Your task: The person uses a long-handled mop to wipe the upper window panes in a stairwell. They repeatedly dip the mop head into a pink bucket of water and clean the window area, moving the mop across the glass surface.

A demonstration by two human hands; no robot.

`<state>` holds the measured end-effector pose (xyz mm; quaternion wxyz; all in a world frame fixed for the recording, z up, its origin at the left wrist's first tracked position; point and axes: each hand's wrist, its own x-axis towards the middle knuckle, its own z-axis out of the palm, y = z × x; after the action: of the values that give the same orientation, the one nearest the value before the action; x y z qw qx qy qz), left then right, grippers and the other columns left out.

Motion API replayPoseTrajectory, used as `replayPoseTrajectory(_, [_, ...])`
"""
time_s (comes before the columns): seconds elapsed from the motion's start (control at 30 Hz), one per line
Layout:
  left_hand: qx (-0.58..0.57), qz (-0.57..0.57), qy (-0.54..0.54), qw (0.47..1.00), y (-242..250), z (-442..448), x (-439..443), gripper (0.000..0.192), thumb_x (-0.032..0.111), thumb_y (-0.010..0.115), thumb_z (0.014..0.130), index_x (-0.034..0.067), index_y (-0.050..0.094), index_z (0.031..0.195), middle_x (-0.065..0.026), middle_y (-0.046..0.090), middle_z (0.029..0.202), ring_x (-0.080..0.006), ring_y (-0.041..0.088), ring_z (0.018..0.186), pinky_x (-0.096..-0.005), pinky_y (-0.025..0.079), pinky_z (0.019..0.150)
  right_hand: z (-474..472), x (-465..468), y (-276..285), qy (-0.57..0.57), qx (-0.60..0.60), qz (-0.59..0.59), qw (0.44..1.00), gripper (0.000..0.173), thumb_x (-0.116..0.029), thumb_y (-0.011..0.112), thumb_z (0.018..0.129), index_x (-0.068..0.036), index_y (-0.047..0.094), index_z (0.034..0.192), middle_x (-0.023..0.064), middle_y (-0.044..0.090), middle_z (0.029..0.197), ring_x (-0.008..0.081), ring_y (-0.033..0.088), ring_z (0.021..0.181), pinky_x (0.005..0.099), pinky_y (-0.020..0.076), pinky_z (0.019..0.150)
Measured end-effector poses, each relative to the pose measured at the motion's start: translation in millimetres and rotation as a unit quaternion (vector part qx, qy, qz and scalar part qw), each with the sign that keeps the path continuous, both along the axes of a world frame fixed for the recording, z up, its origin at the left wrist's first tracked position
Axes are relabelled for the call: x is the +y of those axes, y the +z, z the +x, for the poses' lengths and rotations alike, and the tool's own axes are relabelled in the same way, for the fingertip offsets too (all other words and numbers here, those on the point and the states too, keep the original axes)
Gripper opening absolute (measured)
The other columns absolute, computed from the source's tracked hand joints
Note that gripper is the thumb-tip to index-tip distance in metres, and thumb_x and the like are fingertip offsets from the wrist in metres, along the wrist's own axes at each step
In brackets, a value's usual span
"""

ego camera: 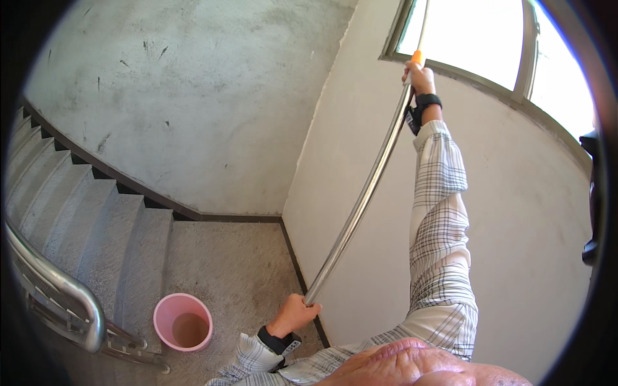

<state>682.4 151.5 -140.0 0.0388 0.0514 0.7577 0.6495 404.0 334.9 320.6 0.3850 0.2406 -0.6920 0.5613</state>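
Note:
A long shiny metal pole (369, 190) slants up across the view from the lower middle to the window (468, 38) at the top right. My left hand (294, 313) is closed around its lower end. Higher up, below the window frame, my right hand (419, 77) grips the pole near an orange collar (417, 58). Above that collar a thinner rod (425, 24) continues past the top edge of the view, so the pole's far end is hidden. Both wrists wear black straps, and the sleeves are checked.
A pink plastic bucket (161, 321) with brownish liquid stands on the concrete landing (231, 255). Concrete stairs (104, 212) run along the left beside a stained wall (193, 96). A metal handrail (63, 284) curves at the lower left. A pale wall (357, 135) is close on the right.

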Motion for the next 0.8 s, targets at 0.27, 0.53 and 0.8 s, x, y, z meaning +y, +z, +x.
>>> replayPoseTrajectory(0.27, [-0.018, 0.028, -0.034, 0.999, -2.4, -53.9, 20.5, 0.035, 0.026, 0.067, 0.074, -0.001, 0.057, 0.055, -0.0033, 0.052, 0.048, -0.0101, 0.048, 0.040, -0.0261, 0.036, 0.038, -45.6, 12.8, 9.2, -0.015, -0.002, 0.040, 0.999, 0.018, -0.018, 0.057, 0.081, -0.001, 0.055, 0.075, 0.0045, 0.053, 0.062, 0.0134, 0.052, 0.049, 0.0251, 0.0413, 0.044])
replayPoseTrajectory(0.53, [0.027, 0.024, -0.101, 0.994, -8.8, -63.9, 31.6, 0.033, 0.025, 0.067, 0.074, -0.002, 0.059, 0.056, -0.0043, 0.054, 0.049, -0.0099, 0.048, 0.040, -0.0245, 0.035, 0.037, 29.6, 45.1, 22.2, 0.013, 0.076, 0.009, 0.997, 0.019, -0.018, 0.056, 0.081, 0.000, 0.058, 0.075, 0.0048, 0.056, 0.061, 0.0124, 0.054, 0.052, 0.0250, 0.0421, 0.049])
replayPoseTrajectory(0.8, [0.092, -0.024, -0.061, 0.994, -22.2, -36.5, 1.4, 0.031, 0.021, 0.066, 0.070, -0.002, 0.052, 0.054, -0.0042, 0.045, 0.045, -0.0088, 0.043, 0.045, -0.0305, 0.036, 0.042, 126.8, 46.0, 11.1, 0.002, 0.115, -0.017, 0.993, 0.022, -0.022, 0.056, 0.083, 0.000, 0.056, 0.079, 0.0037, 0.055, 0.065, 0.0110, 0.054, 0.054, 0.0224, 0.0440, 0.048])
